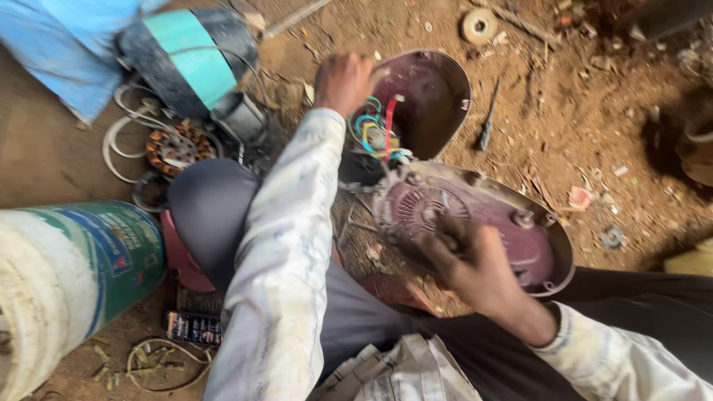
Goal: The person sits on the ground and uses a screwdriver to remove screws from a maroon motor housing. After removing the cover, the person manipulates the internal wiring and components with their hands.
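Both hands grip — left (343, 80) the maroon cover (434, 96), right (464, 260) the motor housing (512, 223).

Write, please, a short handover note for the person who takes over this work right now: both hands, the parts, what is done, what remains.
Left hand: reaching forward, on the rim of the upper maroon cover; whether the fingers grip it is unclear.
Right hand: fingers on the ribbed centre of the lower maroon motor housing, held over the lap.
Coloured wires run between the two halves.
Done: the housing is opened in two halves.
Left: wires not yet disconnected.
Nearby on the dirt: screwdriver, copper stator winding.
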